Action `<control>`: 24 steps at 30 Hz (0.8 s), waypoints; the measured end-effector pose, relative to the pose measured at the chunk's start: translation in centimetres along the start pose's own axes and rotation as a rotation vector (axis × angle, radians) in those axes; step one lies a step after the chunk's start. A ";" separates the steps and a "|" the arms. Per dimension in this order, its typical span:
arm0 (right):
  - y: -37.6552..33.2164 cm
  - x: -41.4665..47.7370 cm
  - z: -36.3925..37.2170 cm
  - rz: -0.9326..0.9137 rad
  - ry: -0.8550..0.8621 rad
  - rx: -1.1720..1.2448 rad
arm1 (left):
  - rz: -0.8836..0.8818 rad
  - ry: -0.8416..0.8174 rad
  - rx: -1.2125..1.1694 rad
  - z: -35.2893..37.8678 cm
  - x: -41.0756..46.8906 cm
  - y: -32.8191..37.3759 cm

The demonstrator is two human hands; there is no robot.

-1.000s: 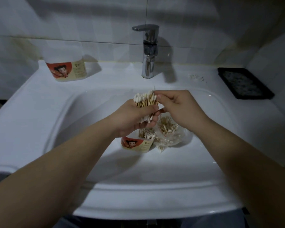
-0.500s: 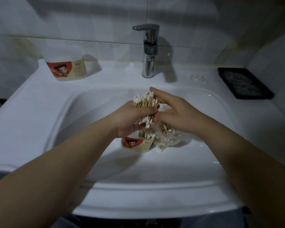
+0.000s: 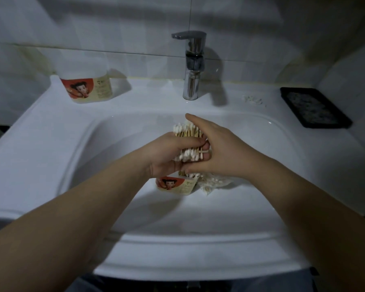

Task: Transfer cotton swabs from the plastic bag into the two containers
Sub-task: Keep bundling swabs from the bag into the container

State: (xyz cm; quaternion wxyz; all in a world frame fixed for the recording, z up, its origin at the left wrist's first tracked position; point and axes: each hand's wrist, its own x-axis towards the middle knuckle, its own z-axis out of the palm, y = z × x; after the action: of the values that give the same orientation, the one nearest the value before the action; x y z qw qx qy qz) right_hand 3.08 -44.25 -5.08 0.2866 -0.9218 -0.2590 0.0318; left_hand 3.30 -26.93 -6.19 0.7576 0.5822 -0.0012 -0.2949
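**Swabs gathered over a bathroom sink**

A thick bundle of cotton swabs (image 3: pixel 187 137), wooden stems upright and white tips showing at both ends, is held above the middle of the sink basin (image 3: pixel 261 133). The person's left hand (image 3: pixel 167 154) grips it round the middle, fingers curled about the stems. The right hand (image 3: pixel 217 152) lies flat against the bundle's right side with its fingers straight. Its forefinger reaches past the upper tips and its thumb sits near the lower ones.

Directly beneath the hands, a container (image 3: pixel 175 185) with an orange cartoon label stands on the basin floor, and a few swab ends show at its mouth. Touching its right side lies the crumpled clear plastic bag (image 3: pixel 216 182), with more swabs inside, partly hidden by the right wrist.

A second container (image 3: pixel 89 89) bearing the same label stands on the counter (image 3: pixel 40 127) at its back left corner, close to the tiled wall and well apart from the hands. From here its contents cannot be made out.

A chrome tap (image 3: pixel 191 66) rises at the middle of the counter's back edge. To its right are a few small white scraps (image 3: pixel 253 100), and beyond them, towards the back right corner, a black tray (image 3: pixel 314 107).
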 end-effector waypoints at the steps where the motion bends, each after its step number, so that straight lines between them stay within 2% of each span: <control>1: -0.2 0.1 0.1 -0.005 0.018 -0.009 | 0.005 -0.001 0.004 0.1 -0.1 0.0; 5: -0.7 0.4 -0.1 -0.024 0.107 -0.062 | 0.022 0.006 -0.042 0.8 -0.5 0.2; 9: -0.6 0.1 -0.3 -0.020 0.031 -0.048 | -0.004 -0.023 -0.129 1.0 -0.6 0.2; 13: -0.1 0.4 -0.3 -0.051 0.066 -0.149 | -0.020 -0.027 -0.154 1.2 -0.7 0.3; 17: -0.2 0.1 -0.2 -0.017 0.016 -0.060 | -0.030 -0.015 -0.121 1.0 -0.5 0.1; 21: -0.4 0.6 0.1 -0.023 0.103 -0.024 | -0.034 -0.021 -0.155 1.0 -0.5 0.2; 24: -0.3 0.4 -0.3 -0.018 0.061 0.010 | -0.041 -0.008 -0.145 1.0 -0.4 0.3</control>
State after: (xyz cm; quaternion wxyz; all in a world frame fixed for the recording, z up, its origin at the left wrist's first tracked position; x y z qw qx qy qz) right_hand 3.33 -43.97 -4.63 0.2991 -0.9186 -0.2582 0.0022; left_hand 2.70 -27.61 -5.44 0.7916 0.5246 0.0293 -0.3119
